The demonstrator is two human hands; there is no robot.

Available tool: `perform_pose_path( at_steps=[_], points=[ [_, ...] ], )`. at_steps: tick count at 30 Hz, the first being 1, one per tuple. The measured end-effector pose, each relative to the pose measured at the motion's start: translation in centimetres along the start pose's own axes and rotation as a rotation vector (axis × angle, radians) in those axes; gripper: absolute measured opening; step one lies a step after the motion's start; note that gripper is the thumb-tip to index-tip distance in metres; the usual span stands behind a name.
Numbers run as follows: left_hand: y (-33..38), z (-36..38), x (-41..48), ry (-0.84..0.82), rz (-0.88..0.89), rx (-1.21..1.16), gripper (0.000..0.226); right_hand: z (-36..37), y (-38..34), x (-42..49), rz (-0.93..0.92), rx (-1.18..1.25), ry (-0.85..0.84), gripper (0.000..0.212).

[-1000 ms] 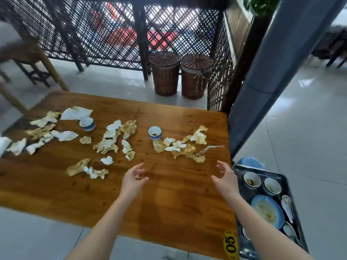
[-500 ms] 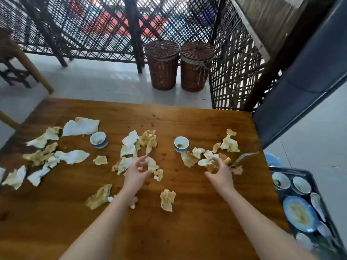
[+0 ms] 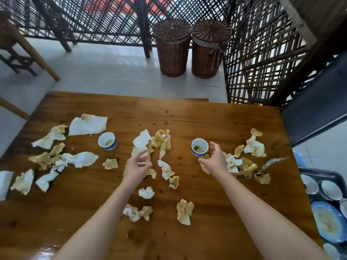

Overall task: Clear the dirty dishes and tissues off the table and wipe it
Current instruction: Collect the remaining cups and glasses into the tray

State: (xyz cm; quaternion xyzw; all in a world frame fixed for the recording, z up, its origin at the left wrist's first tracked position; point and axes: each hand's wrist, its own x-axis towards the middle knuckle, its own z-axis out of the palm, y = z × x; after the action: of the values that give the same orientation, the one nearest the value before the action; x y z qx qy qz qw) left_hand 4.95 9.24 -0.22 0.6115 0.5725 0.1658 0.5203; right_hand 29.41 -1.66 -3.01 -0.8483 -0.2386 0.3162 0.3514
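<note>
Several crumpled, stained tissues point(image 3: 165, 169) lie scattered over the wooden table point(image 3: 187, 117). Two small blue-and-white cups stand among them, one at the left point(image 3: 107, 141) and one right of centre point(image 3: 199, 149). My left hand point(image 3: 136, 168) hovers low over the middle tissue pile with its fingers loosely curled; a tissue scrap lies at its fingertips, and I cannot see whether it is pinched. My right hand point(image 3: 216, 160) is spread open just right of the right cup, thumb and fingers apart, holding nothing.
A dark tray point(image 3: 319, 172) with white bowls and a blue plate point(image 3: 327, 224) sits off the table's right edge. Two lidded wicker baskets point(image 3: 172, 51) stand on the floor beyond the table by a lattice screen. Wooden chair legs point(image 3: 37, 59) are at far left.
The view has moved closer over the table. Both hands reached forward from the near edge: the left onto the middle tissues, the right from the right tissue pile toward the cup.
</note>
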Motion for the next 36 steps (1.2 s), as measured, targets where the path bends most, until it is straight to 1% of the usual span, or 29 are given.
perform_pose_path(
  at_steps=[4, 6, 8, 10, 13, 18, 21, 25, 28, 32, 34, 36],
  points=[
    [-0.6, -0.8, -0.1, 0.058, -0.025, -0.019, 0.056, 1.5, -0.5, 2.8, -0.03, -0.049, -0.039, 0.094],
    [-1.2, -1.5, -0.3, 0.102, -0.049, -0.004, 0.056, 2.4, -0.4, 3.8, -0.025, -0.105, -0.057, 0.097],
    [-1.7, -2.5, -0.3, 0.138, -0.066, 0.018, 0.055, 3.2, -0.5, 4.3, -0.02, -0.147, -0.038, 0.092],
    [-2.2, -3.5, -0.1, 0.167, -0.072, 0.032, 0.056, 3.6, -0.8, 4.3, -0.016, -0.136, 0.009, 0.084],
    [-3.2, -4.9, 0.3, 0.204, -0.088, 0.018, 0.057, 4.5, -1.7, 3.6, -0.076, -0.12, 0.003, 0.078],
    [-4.6, -7.1, 1.9, 0.231, -0.112, -0.022, 0.051, 7.7, -5.2, 1.4, -0.16, -0.017, -0.032, 0.077],
    [-5.4, -8.7, 3.5, 0.222, -0.11, -0.02, 0.051, 10.1, -7.1, 0.0, -0.176, 0.054, -0.047, 0.079],
    [-6.1, -11.5, 6.3, 0.246, -0.085, -0.008, 0.058, 13.2, -9.1, -1.4, -0.175, 0.034, -0.042, 0.081],
    [-6.2, -13.2, 8.2, 0.253, -0.046, 0.009, 0.075, 15.4, -9.9, -2.3, -0.13, 0.023, -0.015, 0.082],
    [-6.4, -13.8, 10.9, 0.157, -0.009, 0.12, 0.094, 17.4, -10.2, -3.3, -0.095, 0.026, 0.037, 0.082],
    [-6.6, -13.4, 12.1, 0.111, 0.002, 0.131, 0.096, 17.9, -10.0, -3.9, -0.089, 0.027, 0.056, 0.08],
    [-6.7, -13.0, 13.1, 0.101, -0.006, 0.126, 0.095, 18.1, -9.5, -4.4, -0.076, 0.031, 0.073, 0.079]
  ],
)
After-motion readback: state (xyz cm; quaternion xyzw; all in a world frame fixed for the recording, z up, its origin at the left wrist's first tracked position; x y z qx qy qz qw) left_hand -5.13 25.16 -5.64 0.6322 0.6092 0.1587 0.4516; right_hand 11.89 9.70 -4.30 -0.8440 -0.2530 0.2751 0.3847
